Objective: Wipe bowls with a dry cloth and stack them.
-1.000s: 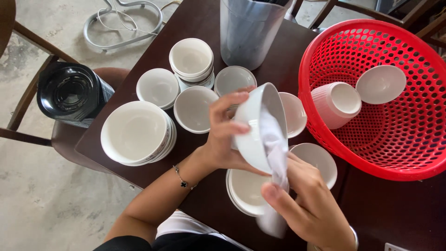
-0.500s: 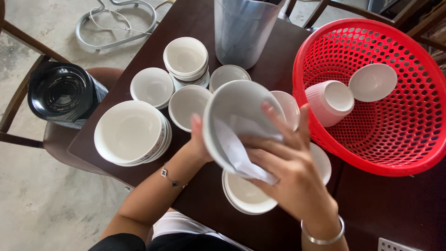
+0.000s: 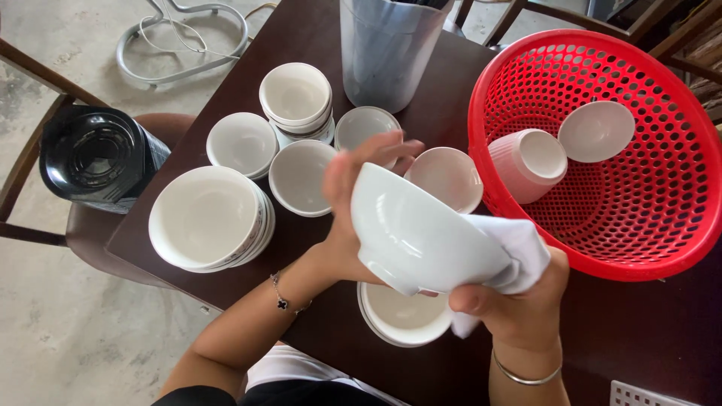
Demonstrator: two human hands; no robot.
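Observation:
My left hand (image 3: 347, 203) grips the rim of a white bowl (image 3: 417, 237), held tilted with its outside toward me above the dark table. My right hand (image 3: 519, 304) presses a white cloth (image 3: 515, 252) against the bowl's right side and underside. Directly below the bowl sits a stack of white dishes (image 3: 402, 319) on the table. More white bowls lie behind my hands: a small one (image 3: 450, 177) and another (image 3: 301, 177).
A red perforated basket (image 3: 647, 225) at right holds a cup (image 3: 530, 162) and a bowl (image 3: 596, 129). A stack of large bowls (image 3: 207, 218), smaller bowl stacks (image 3: 295, 98), a grey container (image 3: 387, 49), and a black appliance (image 3: 94, 158) on a chair stand around.
The bowl has been turned over from its inside facing me to its outside facing me, and the cloth moved from inside the bowl to its outer right side.

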